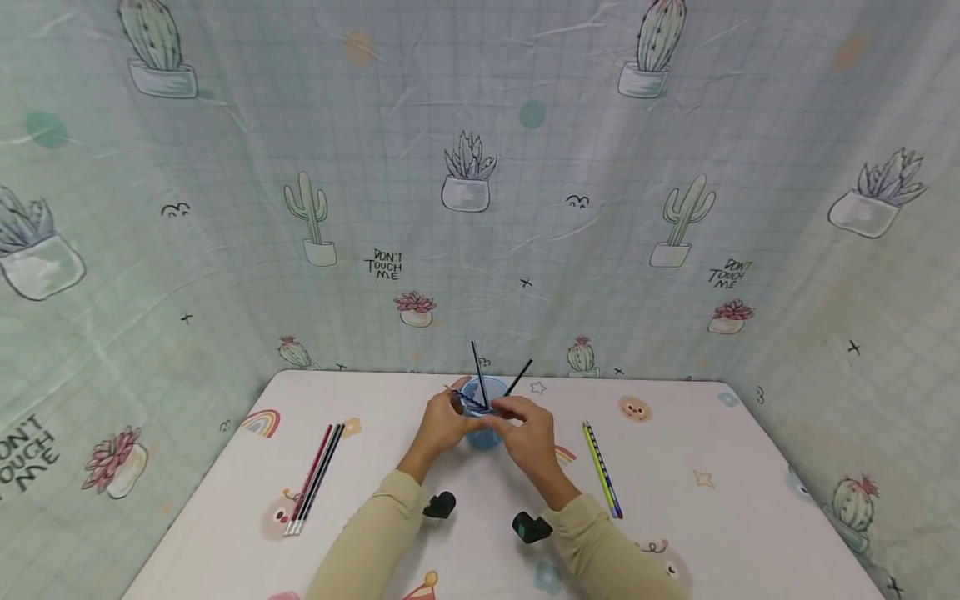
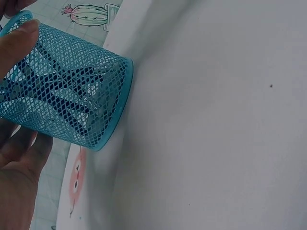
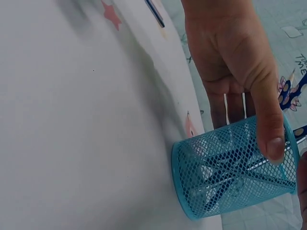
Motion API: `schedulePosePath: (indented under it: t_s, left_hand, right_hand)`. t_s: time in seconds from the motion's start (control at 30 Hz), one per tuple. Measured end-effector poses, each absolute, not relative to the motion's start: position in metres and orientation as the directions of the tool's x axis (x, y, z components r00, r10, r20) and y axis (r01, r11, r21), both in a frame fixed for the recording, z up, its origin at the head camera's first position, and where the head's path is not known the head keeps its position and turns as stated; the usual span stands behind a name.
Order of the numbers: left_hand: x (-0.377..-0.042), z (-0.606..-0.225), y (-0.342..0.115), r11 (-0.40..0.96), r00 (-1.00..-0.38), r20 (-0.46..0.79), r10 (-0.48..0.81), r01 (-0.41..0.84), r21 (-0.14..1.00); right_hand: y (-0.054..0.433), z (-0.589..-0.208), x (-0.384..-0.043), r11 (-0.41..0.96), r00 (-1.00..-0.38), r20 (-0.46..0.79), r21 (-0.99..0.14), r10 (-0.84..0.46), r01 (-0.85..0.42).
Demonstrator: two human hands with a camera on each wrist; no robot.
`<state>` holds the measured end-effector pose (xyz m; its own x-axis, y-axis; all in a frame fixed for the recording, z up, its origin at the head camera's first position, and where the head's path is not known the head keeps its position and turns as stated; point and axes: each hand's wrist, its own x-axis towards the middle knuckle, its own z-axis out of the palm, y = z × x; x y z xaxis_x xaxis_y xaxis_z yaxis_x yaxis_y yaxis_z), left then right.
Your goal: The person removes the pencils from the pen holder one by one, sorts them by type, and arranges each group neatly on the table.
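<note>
Fingers (image 3: pixel 269 129) wrap the left and right of the mesh cup (image 1: pixel 485 439); dark pencils (image 1: pixel 477 367) jutting above its rim obstruct entry from overhead. Left of the cup, bare surface (image 1: pixel 378 450) allows passage up to three slim pencils (image 1: pixel 315 479); right of it, lime and blue pencils (image 1: pixel 602 469) bound a narrower gap.

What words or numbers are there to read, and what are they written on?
"DON'T TOUCH ME": cactus backdrop, twice in full, head view.
"ON'T ... ME": same backdrop, lower left, cut by the picture's edge.
"ME": backdrop, right wrist view; letters above it unclear.
Pencils: any writing is too small to read.
No readable numbers.
</note>
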<state>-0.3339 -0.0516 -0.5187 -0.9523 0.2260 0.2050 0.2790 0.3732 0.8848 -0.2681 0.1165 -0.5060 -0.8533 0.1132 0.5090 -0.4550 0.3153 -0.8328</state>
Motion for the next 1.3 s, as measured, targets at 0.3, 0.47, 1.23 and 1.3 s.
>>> schedulePosePath:
  t_s: [0.3, 0.47, 1.23, 1.3]
  left_hand:
    - [-0.335, -0.522, -0.049, 0.331, -0.945, 0.217, 0.246, 0.292, 0.897]
    - [-0.334, -0.522, -0.048, 0.324, -0.951, 0.191, 0.242, 0.265, 0.908]
    - [-0.334, -0.519, -0.051, 0.37, -0.964, 0.163, 0.208, 0.232, 0.9]
    - [-0.335, -0.518, -0.051, 0.362, -0.965, 0.163, 0.206, 0.23, 0.903]
  right_hand:
    - [0.116, -0.494, -0.273, 0.304, -0.805, 0.575, -0.8, 0.144, -0.517]
    - [0.122, -0.477, -0.274, 0.254, -0.783, 0.587, -0.805, 0.204, -0.537]
    - [0.195, -0.394, -0.276, 0.129, -0.742, 0.598, -0.797, 0.303, -0.589]
    - [0.205, -0.391, -0.276, 0.161, -0.747, 0.59, -0.806, 0.307, -0.57]
